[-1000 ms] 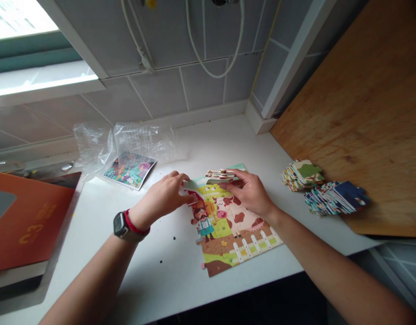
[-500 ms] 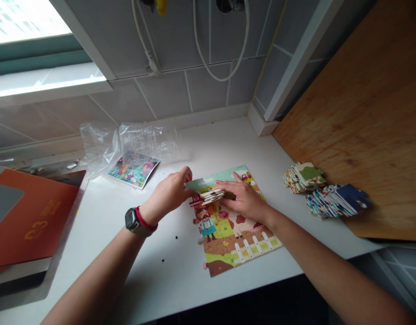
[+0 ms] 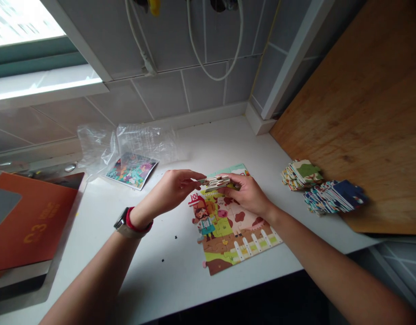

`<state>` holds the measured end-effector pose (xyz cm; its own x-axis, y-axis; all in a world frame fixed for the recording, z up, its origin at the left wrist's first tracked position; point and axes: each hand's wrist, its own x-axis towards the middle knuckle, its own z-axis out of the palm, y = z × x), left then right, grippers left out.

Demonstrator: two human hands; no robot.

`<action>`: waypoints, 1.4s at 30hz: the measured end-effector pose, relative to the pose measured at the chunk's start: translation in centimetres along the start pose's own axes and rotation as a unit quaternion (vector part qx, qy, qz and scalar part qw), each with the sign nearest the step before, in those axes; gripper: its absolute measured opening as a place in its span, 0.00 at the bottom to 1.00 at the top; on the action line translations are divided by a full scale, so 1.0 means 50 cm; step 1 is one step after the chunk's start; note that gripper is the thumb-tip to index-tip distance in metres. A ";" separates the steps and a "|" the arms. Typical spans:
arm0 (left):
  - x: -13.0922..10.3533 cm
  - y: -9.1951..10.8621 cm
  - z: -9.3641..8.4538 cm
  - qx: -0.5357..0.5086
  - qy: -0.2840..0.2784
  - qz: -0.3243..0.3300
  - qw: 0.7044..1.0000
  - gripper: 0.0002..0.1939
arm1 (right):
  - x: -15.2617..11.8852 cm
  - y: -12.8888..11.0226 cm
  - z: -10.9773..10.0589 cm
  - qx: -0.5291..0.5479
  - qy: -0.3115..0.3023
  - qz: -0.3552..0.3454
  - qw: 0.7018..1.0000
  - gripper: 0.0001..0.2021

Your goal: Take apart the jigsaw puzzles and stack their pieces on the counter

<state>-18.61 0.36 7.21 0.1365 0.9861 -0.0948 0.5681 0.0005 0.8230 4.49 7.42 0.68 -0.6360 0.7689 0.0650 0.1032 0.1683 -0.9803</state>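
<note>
A partly joined farm jigsaw puzzle [image 3: 224,234] with a farmer, a cow and a white fence lies on the white table. Above its upper part, my right hand [image 3: 247,192] grips a small stack of puzzle pieces [image 3: 216,182], seen mostly edge-on. My left hand [image 3: 177,187] meets the stack's left end, its thumb and fingers closed on a greenish puzzle piece [image 3: 202,181]; the fingers partly hide it. My hands and the stack cover some of the puzzle's top area.
Two piles of puzzle pieces, one greenish [image 3: 302,175] and one dark blue [image 3: 335,197], lie at right by a wooden board [image 3: 357,122]. At left are a colourful picture card [image 3: 131,170], clear plastic bags [image 3: 143,140] and an orange box [image 3: 35,221].
My left hand has brought its piece right to the stack. The stack in my right hand has risen slightly toward the puzzle's far edge, uncovering the barn and the cow's head.
</note>
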 end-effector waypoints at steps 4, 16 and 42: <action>0.004 -0.011 -0.006 -0.062 -0.033 -0.025 0.997 0.13 | 0.000 0.004 -0.001 0.049 -0.023 0.014 0.998 0.23; -0.016 -0.024 0.031 0.304 -0.075 -0.058 0.948 0.12 | -0.002 -0.014 -0.002 0.191 -0.092 0.038 0.976 0.17; -0.013 0.014 -0.024 0.080 -0.019 0.000 0.997 0.12 | -0.004 -0.006 0.004 0.056 -0.054 -0.011 0.997 0.14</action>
<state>-19.30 -0.06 8.53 0.1646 0.9792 -0.1189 0.6905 -0.0283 0.7228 4.45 7.10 0.90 -0.7162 0.6943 0.0715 0.0063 0.1090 -0.9940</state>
